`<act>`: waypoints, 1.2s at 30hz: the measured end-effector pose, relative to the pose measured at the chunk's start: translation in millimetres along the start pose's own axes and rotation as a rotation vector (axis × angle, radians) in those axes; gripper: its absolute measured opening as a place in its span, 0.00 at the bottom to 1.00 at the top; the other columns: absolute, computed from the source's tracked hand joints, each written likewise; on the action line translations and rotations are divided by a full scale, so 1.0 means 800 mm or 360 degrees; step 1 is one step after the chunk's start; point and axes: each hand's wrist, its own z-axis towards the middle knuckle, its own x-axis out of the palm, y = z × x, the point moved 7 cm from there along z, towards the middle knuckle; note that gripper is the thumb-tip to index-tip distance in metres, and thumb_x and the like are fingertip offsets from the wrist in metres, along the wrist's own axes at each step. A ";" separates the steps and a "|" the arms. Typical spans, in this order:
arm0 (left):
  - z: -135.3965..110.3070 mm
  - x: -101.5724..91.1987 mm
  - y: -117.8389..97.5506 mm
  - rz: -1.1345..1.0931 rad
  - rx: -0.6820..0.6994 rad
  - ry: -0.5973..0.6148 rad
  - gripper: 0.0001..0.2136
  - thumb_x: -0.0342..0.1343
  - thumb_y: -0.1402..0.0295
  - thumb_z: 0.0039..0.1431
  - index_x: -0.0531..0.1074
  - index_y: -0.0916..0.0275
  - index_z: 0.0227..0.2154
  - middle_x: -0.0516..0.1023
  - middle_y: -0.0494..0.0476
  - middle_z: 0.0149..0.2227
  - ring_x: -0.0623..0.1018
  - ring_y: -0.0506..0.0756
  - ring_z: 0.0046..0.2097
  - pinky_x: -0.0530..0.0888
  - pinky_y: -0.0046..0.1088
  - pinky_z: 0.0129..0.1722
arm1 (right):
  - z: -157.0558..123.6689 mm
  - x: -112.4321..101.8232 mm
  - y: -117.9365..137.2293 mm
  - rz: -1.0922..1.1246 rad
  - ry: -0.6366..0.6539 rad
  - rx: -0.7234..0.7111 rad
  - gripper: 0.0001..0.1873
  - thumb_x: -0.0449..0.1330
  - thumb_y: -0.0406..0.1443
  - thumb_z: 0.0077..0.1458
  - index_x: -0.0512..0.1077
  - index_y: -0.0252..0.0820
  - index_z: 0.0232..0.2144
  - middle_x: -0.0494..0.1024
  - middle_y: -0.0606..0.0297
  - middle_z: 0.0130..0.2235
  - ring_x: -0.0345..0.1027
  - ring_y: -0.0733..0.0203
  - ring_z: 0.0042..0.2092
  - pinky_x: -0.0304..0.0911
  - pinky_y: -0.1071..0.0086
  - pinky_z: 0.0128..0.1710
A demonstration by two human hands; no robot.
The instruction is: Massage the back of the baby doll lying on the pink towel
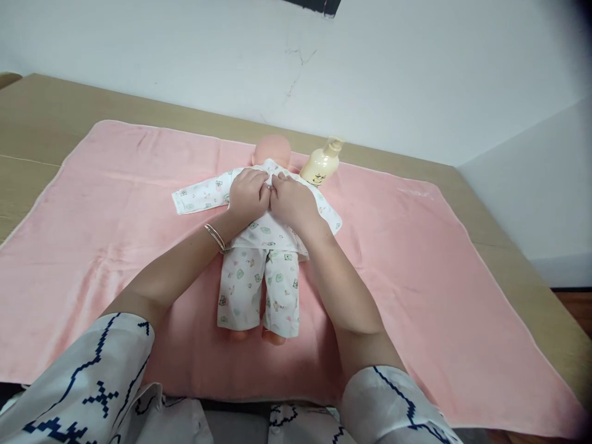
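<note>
A baby doll lies stretched out, head toward the wall and feet toward me. It wears a white printed shirt and matching trousers. My left hand and my right hand meet over the chest, fingers curled and pinching the shirt's front just below the collar. The bit of cloth between the fingertips is mostly hidden. One sleeve spreads flat to the left; the other lies partly under my right forearm.
A pale yellow bottle lies tilted beside the doll's head on the right. Beneath everything is a pink blanket with some creases, spread on a wooden table. A white wall borders the table's far edge.
</note>
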 end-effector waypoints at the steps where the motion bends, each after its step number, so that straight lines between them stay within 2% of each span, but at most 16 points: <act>1: -0.001 -0.001 0.002 0.0003 -0.0035 -0.0040 0.13 0.44 0.71 0.59 0.75 0.61 0.38 0.80 0.58 0.44 0.74 0.59 0.49 0.71 0.40 0.55 | 0.000 -0.001 -0.002 -0.0007 0.0006 0.0027 0.19 0.45 0.33 0.64 0.72 0.35 0.49 0.75 0.47 0.51 0.70 0.38 0.51 0.69 0.48 0.48; 3: -0.001 -0.003 0.007 0.0003 -0.0133 -0.0116 0.12 0.45 0.70 0.60 0.75 0.61 0.38 0.79 0.58 0.44 0.74 0.59 0.49 0.71 0.40 0.54 | 0.005 0.002 -0.011 0.0023 -0.0015 0.0085 0.19 0.45 0.35 0.65 0.73 0.38 0.47 0.76 0.49 0.50 0.72 0.39 0.49 0.69 0.47 0.47; 4: -0.001 -0.002 0.011 0.0006 -0.0185 -0.0142 0.12 0.45 0.70 0.60 0.75 0.61 0.38 0.79 0.59 0.44 0.74 0.59 0.49 0.71 0.40 0.55 | 0.010 0.006 -0.017 0.0055 -0.0034 0.0103 0.20 0.44 0.37 0.66 0.72 0.37 0.49 0.75 0.49 0.53 0.70 0.39 0.52 0.68 0.47 0.50; 7: 0.001 0.003 0.021 0.0024 -0.0285 -0.0146 0.14 0.46 0.69 0.61 0.75 0.63 0.43 0.78 0.60 0.48 0.73 0.60 0.52 0.69 0.41 0.58 | 0.023 0.022 -0.033 0.0170 -0.0081 0.0090 0.26 0.44 0.38 0.66 0.63 0.30 0.61 0.61 0.47 0.64 0.55 0.42 0.65 0.53 0.47 0.65; 9: 0.002 0.006 0.025 0.0027 -0.0302 -0.0119 0.15 0.46 0.68 0.61 0.74 0.64 0.46 0.78 0.61 0.49 0.73 0.60 0.53 0.68 0.42 0.59 | 0.028 0.033 -0.040 0.0235 -0.0091 0.0065 0.29 0.45 0.38 0.66 0.57 0.27 0.64 0.55 0.47 0.67 0.46 0.44 0.69 0.42 0.49 0.69; 10: 0.002 0.008 0.026 0.0022 -0.0302 -0.0111 0.15 0.46 0.68 0.62 0.74 0.64 0.46 0.78 0.60 0.50 0.73 0.60 0.54 0.68 0.42 0.60 | 0.029 0.036 -0.042 0.0256 -0.0103 0.0062 0.29 0.45 0.39 0.66 0.56 0.28 0.65 0.55 0.48 0.67 0.45 0.45 0.69 0.41 0.50 0.69; 15: 0.002 0.008 0.027 0.0009 -0.0286 -0.0120 0.15 0.46 0.67 0.63 0.74 0.63 0.46 0.78 0.60 0.51 0.74 0.60 0.54 0.69 0.42 0.60 | 0.027 0.037 -0.044 0.0284 -0.0214 0.0058 0.28 0.46 0.39 0.65 0.60 0.32 0.63 0.58 0.50 0.66 0.49 0.49 0.68 0.42 0.51 0.69; 21: 0.003 0.009 0.027 0.0007 -0.0298 -0.0091 0.16 0.46 0.67 0.62 0.74 0.63 0.47 0.77 0.61 0.51 0.73 0.60 0.55 0.69 0.43 0.60 | 0.025 0.039 -0.044 0.0284 -0.0234 0.0096 0.28 0.46 0.39 0.65 0.60 0.34 0.63 0.57 0.52 0.66 0.48 0.48 0.68 0.43 0.50 0.69; 25: 0.006 0.017 0.029 -0.0001 -0.0326 0.0002 0.17 0.46 0.67 0.62 0.72 0.64 0.50 0.73 0.63 0.56 0.67 0.63 0.63 0.61 0.50 0.66 | 0.028 0.039 -0.048 0.0248 -0.0182 0.0034 0.28 0.46 0.40 0.66 0.58 0.32 0.64 0.56 0.48 0.67 0.47 0.46 0.69 0.42 0.50 0.69; 28: 0.008 0.022 0.030 -0.0008 -0.0332 0.0072 0.18 0.47 0.69 0.61 0.70 0.64 0.52 0.71 0.63 0.59 0.64 0.64 0.65 0.57 0.51 0.68 | 0.031 0.040 -0.052 0.0255 -0.0126 -0.0066 0.28 0.45 0.41 0.66 0.57 0.34 0.65 0.55 0.50 0.67 0.46 0.49 0.69 0.42 0.51 0.69; 33: 0.008 0.014 0.016 0.0033 -0.0159 0.0089 0.18 0.45 0.71 0.61 0.70 0.64 0.51 0.74 0.62 0.55 0.70 0.62 0.60 0.62 0.47 0.65 | 0.024 0.030 -0.041 0.0213 -0.0101 -0.0053 0.28 0.44 0.39 0.67 0.57 0.32 0.65 0.56 0.49 0.67 0.48 0.46 0.68 0.43 0.48 0.68; 36: 0.004 0.003 0.007 0.0071 -0.0079 0.0044 0.14 0.47 0.71 0.59 0.74 0.64 0.43 0.78 0.62 0.47 0.74 0.61 0.52 0.70 0.41 0.57 | 0.012 0.014 -0.019 0.0166 -0.0110 -0.0062 0.23 0.46 0.34 0.65 0.66 0.32 0.58 0.65 0.48 0.62 0.57 0.44 0.65 0.55 0.50 0.64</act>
